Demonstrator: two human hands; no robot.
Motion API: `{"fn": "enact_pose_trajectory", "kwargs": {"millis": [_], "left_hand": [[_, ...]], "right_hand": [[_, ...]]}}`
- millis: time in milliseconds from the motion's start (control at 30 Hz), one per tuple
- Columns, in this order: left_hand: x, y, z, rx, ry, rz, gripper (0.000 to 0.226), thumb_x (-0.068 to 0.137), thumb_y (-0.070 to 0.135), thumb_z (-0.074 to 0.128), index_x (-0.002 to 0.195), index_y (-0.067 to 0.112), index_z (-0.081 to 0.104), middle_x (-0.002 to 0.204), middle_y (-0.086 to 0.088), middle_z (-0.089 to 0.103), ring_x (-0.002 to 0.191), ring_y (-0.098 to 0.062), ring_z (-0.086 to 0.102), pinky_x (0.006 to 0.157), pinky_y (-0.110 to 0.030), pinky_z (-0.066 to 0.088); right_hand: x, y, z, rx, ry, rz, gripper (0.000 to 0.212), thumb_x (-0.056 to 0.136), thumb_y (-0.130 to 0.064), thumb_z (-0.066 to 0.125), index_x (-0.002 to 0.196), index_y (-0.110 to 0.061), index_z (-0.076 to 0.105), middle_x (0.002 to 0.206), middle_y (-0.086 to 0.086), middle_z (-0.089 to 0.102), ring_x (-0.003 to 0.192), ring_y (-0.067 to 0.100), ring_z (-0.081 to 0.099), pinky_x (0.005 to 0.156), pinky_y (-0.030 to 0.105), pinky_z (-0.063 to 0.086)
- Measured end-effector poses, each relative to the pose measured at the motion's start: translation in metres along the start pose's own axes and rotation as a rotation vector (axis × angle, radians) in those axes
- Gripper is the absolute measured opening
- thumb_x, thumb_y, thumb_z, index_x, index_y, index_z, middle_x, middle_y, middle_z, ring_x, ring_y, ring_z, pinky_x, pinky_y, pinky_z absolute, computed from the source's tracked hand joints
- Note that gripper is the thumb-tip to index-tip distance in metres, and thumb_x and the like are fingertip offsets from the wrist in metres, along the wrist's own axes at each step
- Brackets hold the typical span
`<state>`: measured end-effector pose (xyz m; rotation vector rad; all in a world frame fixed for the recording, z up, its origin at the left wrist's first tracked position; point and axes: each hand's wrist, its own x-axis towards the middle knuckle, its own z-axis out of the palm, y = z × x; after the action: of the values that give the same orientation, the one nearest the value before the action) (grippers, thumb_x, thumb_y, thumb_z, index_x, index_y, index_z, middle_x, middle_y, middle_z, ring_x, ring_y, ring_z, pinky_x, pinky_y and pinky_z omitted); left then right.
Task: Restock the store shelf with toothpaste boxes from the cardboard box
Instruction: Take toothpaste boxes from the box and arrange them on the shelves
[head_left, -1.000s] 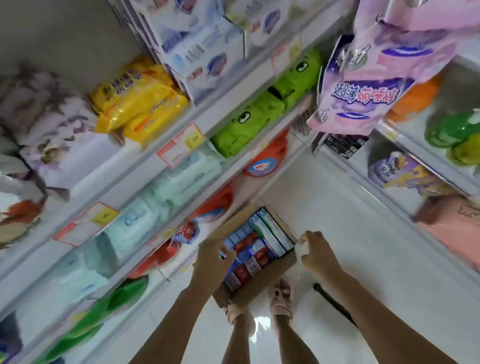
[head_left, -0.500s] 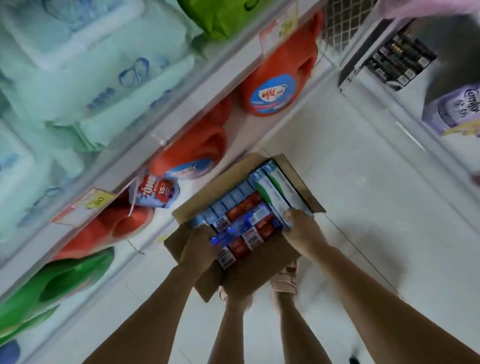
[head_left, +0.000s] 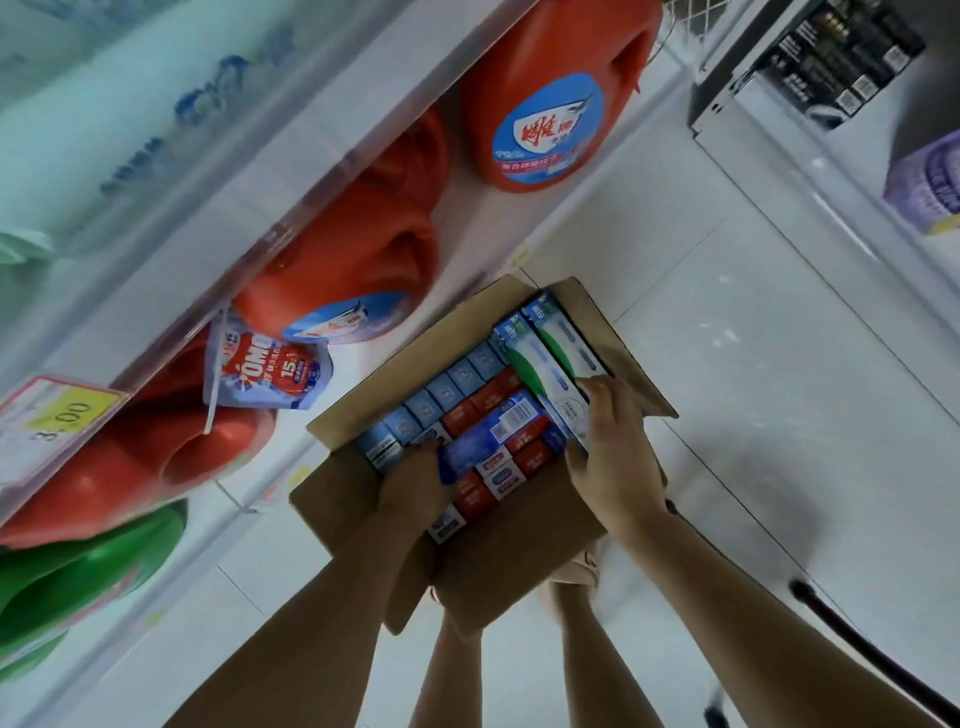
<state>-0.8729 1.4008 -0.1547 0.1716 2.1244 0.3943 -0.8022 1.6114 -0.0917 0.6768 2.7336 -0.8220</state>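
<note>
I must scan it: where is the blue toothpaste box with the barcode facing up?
Head view, centre: the blue barcode toothpaste box lies atop red boxes inside the brown cardboard box, between left hand and right hand.

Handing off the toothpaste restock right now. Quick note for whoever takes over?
Left hand: down in the cardboard box, fingers among the blue toothpaste boxes; grip hidden.
Right hand: grips the near end of a white-and-green toothpaste box on the carton's right side.
The carton sits open on the floor and looks full.
Done: no toothpaste visible on the shelf.
Left: lift the boxes out and shelve them.
</note>
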Motion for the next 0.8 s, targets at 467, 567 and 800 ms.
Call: {"fn": "enact_pose_trajectory", "kwargs": {"millis": [467, 567, 800], "left_hand": [[0.004, -0.021, -0.010, -0.163, -0.012, -0.083, 0.053, 0.085, 0.029, 0.068, 0.131, 0.013, 0.048, 0.130, -0.008, 0.056, 0.123, -0.024, 0.052, 0.102, -0.040, 0.045], [0.004, -0.020, -0.015, -0.251, -0.122, -0.143, 0.050, 0.084, 0.027, 0.070, 0.127, 0.010, 0.052, 0.126, -0.008, 0.059, 0.117, -0.024, 0.056, 0.100, -0.034, 0.044], [-0.002, -0.022, -0.024, -0.364, -0.165, -0.260, 0.056, 0.073, 0.038, 0.076, 0.119, 0.012, 0.060, 0.115, -0.009, 0.066, 0.104, -0.026, 0.064, 0.092, -0.045, 0.052]], "right_hand": [[0.028, 0.003, 0.021, -0.151, -0.071, 0.327, 0.076, 0.072, -0.037, 0.078, 0.128, -0.006, 0.037, 0.125, 0.012, 0.044, 0.117, 0.028, 0.044, 0.101, 0.039, 0.039], [0.032, -0.001, 0.015, -0.023, -0.163, 0.379, 0.069, 0.071, -0.035, 0.079, 0.119, -0.009, 0.037, 0.109, 0.004, 0.049, 0.104, 0.022, 0.051, 0.078, 0.031, 0.047], [0.029, -0.006, -0.013, 0.495, -0.382, 0.501, 0.048, 0.071, -0.023, 0.081, 0.097, -0.016, 0.042, 0.089, -0.004, 0.055, 0.075, 0.008, 0.058, 0.052, 0.015, 0.044]]}}
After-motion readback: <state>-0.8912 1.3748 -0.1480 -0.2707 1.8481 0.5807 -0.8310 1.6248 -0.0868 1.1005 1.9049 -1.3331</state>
